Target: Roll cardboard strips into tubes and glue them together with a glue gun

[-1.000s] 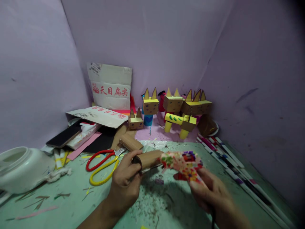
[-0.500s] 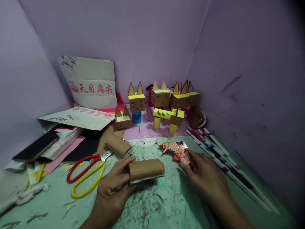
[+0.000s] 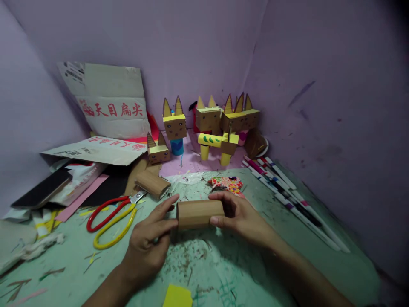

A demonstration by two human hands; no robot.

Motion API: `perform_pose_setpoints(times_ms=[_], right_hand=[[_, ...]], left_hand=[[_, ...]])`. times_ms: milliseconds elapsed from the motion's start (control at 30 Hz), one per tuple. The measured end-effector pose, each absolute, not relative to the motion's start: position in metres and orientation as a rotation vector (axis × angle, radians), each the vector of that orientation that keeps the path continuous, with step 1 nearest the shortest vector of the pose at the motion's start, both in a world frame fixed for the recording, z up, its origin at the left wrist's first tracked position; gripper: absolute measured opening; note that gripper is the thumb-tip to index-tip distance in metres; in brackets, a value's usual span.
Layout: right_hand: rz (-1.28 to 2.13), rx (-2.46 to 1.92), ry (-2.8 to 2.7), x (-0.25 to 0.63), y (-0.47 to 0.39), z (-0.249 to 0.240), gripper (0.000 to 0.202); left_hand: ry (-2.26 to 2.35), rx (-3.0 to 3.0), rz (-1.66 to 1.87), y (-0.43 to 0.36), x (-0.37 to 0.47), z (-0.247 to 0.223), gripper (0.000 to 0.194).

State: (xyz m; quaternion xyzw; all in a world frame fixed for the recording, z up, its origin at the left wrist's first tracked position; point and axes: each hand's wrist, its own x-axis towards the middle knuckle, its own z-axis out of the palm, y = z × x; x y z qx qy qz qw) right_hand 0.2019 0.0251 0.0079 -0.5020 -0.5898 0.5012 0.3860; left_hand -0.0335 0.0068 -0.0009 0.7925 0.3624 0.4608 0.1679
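Note:
A brown cardboard tube point(image 3: 200, 214) with flattened sides lies crosswise between my hands, low over the table. My left hand point(image 3: 148, 241) is at its left end, its index finger stretched upward and another finger touching the near corner. My right hand point(image 3: 241, 217) grips the right end, thumb in front and fingers over the top and behind. Just beyond the right hand lies a flower-patterned, gun-shaped tool point(image 3: 227, 184), its lower part hidden by that hand. A second brown cardboard tube point(image 3: 152, 184) lies behind the left hand, near the scissors point(image 3: 123, 213) with red and yellow handles.
Behind stand several cat-eared cardboard box figures point(image 3: 174, 125) and a yellow four-legged figure point(image 3: 211, 140). Markers point(image 3: 284, 192) lie along the right wall. Printed cardboard sheets point(image 3: 110, 106) and paper pile up at left. A yellow paper piece point(image 3: 177, 296) lies at the front edge.
My right hand has let go of the flower-patterned tool and moved left onto the tube's right end. The tube now lies more level. The view has shifted slightly, showing yellow paper in front.

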Motion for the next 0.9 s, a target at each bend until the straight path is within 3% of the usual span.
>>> perform_pose_setpoints(times_ms=[167, 300, 900], right_hand=[[1.092, -1.28, -1.539, 0.205, 0.014, 0.007, 0.023], [0.971, -1.237, -1.637, 0.204, 0.013, 0.007, 0.027], [0.657, -1.27, -1.972, 0.206, 0.01, -0.001, 0.029]], left_hand=[[1.267, 2.009, 1.286, 0.009, -0.036, 0.002, 0.019], [1.171, 2.212, 1.148, 0.014, -0.025, 0.0, 0.039], [1.062, 2.338, 1.148, 0.02, -0.013, -0.014, 0.03]])
